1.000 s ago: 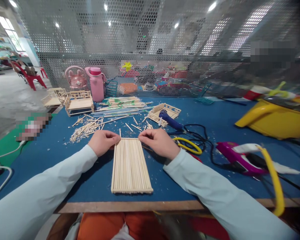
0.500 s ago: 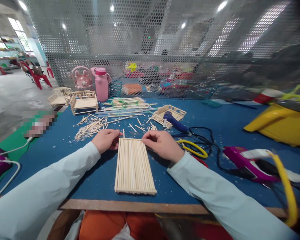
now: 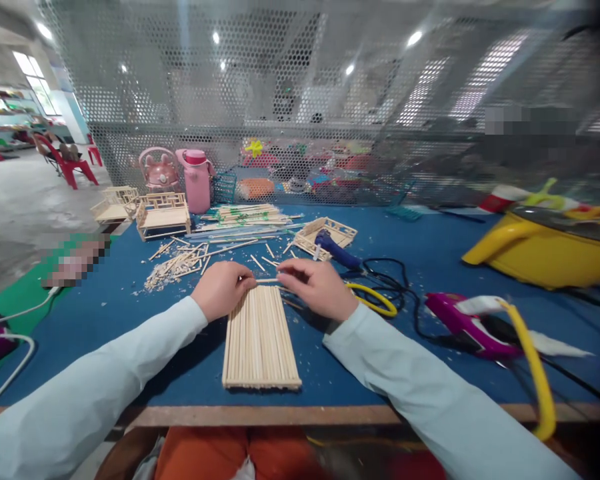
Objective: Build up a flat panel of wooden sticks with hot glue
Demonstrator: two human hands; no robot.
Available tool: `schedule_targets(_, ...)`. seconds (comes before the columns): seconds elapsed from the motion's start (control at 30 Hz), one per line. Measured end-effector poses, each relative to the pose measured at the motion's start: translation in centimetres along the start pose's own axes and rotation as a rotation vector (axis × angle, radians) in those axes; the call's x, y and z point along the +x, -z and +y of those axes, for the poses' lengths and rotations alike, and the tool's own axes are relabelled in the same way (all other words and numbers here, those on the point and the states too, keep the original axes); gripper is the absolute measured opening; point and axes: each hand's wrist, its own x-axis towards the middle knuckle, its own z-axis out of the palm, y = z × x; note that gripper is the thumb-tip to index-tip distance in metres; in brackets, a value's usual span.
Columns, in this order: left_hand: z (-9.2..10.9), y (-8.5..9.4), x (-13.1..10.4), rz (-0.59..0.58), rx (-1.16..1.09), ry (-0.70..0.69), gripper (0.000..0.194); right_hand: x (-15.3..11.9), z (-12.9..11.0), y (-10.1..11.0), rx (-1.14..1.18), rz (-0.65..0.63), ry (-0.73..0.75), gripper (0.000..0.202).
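A flat panel of pale wooden sticks [image 3: 259, 340] laid side by side rests on the blue tabletop near the front edge. Across its far end runs a thin wooden stick [image 3: 267, 281]. My left hand [image 3: 223, 290] is closed at the panel's far left corner, pinching the left end of this stick. At the other end, the thumb and forefinger of my right hand [image 3: 323, 287] close around the stick's right tip. Fingers partly cover both ends of the stick.
Loose sticks and scraps [image 3: 180, 263] lie beyond my left hand. A blue glue gun [image 3: 337, 250] rests on a small stick frame [image 3: 305, 239]. Small stick chairs [image 3: 163, 215] and a pink bottle [image 3: 197, 183] stand at the back. A purple tool [image 3: 470, 323] and yellow basin [image 3: 545, 250] are right.
My left hand has moved right and onto the panel's far left corner. The right fingers have shifted slightly to the stick's end. The whole view has turned a little.
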Motion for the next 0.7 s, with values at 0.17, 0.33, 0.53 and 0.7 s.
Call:
schedule_targets(0.17,-0.6,1.3,-0.2,0.338,-0.241,0.088,0.022,2.1,4.1,4.2,-0.456,0.282,-0.211,0.035)
schedule_targets(0.33,-2.9,0.9,-1.0,0.345,-0.551,0.273,0.021,3.8,9.0,5.2,-0.560,0.119,-0.277,0.039)
schedule_targets(0.53,-2.7,-0.2,-2.6,0.184,-0.674,0.422,0.027,4.2,11.0,4.0,-0.612,0.053,-0.313,0.044)
schedule_targets(0.7,-1.4,-0.1,-3.2,0.000,-0.739,0.504,0.026,4.3,10.5,4.7,-0.584,0.183,-0.349,0.050)
